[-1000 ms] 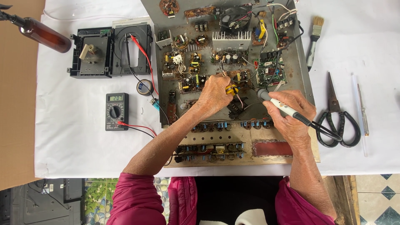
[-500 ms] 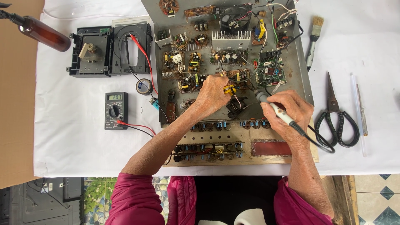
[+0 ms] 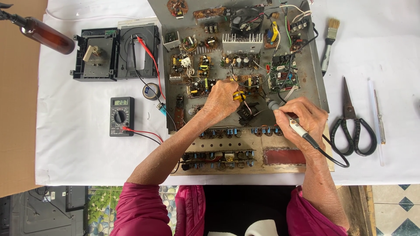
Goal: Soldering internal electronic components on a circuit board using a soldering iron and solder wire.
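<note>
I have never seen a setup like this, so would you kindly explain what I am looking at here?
This is a single view from a camera worn on a person's head, looking down at their own two bare hands. They work over an opened metal electronics chassis packed with circuit boards, lying on a white-covered table. The right hand grips a soldering iron like a pen, its tip down among the components. The left hand pinches a small yellow part on the boards. To the left lie a digital multimeter with red and black leads and a black opened disc drive. To the right lie a paintbrush and black-handled scissors.
</note>
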